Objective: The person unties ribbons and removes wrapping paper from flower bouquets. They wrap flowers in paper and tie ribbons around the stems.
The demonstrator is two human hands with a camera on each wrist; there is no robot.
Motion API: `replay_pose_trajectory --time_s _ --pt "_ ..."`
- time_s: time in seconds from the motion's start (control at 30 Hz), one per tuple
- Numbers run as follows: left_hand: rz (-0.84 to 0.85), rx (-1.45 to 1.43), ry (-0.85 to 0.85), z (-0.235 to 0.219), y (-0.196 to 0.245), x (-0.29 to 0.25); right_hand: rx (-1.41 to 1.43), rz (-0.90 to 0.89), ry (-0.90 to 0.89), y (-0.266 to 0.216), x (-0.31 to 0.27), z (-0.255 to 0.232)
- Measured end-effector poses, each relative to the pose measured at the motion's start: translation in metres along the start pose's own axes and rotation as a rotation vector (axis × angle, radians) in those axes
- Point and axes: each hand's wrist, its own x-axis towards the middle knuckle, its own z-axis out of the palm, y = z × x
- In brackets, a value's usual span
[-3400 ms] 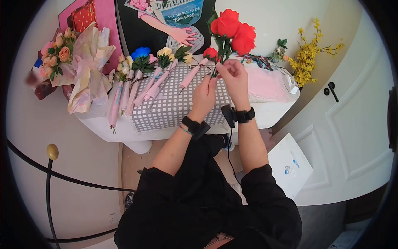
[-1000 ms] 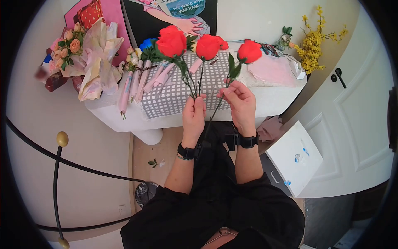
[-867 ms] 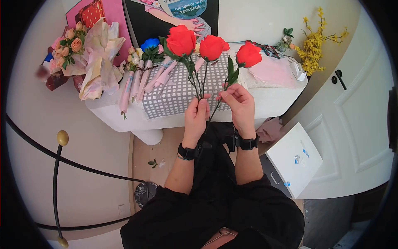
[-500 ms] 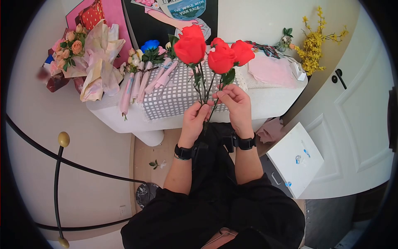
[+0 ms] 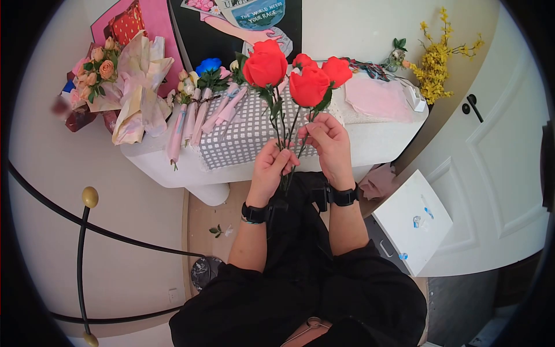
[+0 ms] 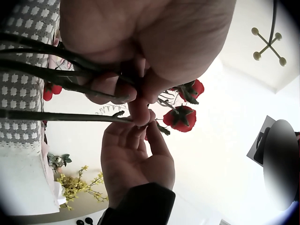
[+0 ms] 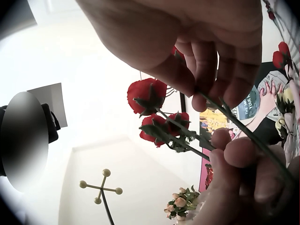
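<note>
Between thumb and fingers, the left hand grips several dark green stems topped by red roses. The right hand pinches the stem of another red rose, just right of the left hand. In the left wrist view that single stem runs toward the fingertips, below the other stems. In the right wrist view the right thumb and finger pinch a stem whose lower part crosses the left hand. A red rose shows behind the held blooms.
Pink-wrapped flowers lie on a checked cloth at the left of the white table. A large wrapped bouquet stands at the far left. Pink sheets lie at the right, before yellow flowers. A white cabinet stands below.
The hands and roses have come down from the table's far side toward the body. The right hand's rose has moved left from apart to beside the others, and the left hand has dropped slightly.
</note>
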Motion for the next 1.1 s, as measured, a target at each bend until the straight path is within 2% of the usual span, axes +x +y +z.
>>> replay_pose_trajectory --time_s 0.17,0.3,0.37,0.47,0.57,0.8,0.9,1.1 --pt "-0.081 -0.124 -0.032 -0.003 -0.002 -0.003 -0.002 0.045 -0.064 0.001 -0.004 0.002" --pt "-0.053 -0.178 -0.016 -0.002 -0.005 -0.002 -0.009 0.048 -0.042 0.003 -0.013 0.016" --pt "-0.062 -0.070 -0.042 -0.006 -0.002 -0.002 -0.128 -0.043 0.005 0.004 -0.015 0.019" --pt "-0.070 0.075 0.032 0.000 0.001 -0.005 -0.219 -0.034 -0.028 0.005 -0.014 0.016" --pt "-0.102 0.181 0.034 -0.004 -0.001 -0.007 -0.264 -0.040 -0.039 0.008 -0.012 0.013" --pt "-0.017 0.173 -0.018 -0.001 -0.003 -0.006 -0.260 -0.064 -0.026 0.008 -0.006 0.006" --pt "-0.095 0.158 0.004 0.003 0.000 -0.007 -0.236 -0.058 0.006 0.009 -0.003 0.007" --pt "-0.014 0.081 0.039 0.002 -0.006 -0.006 -0.306 -0.109 0.115 0.005 -0.002 0.010"
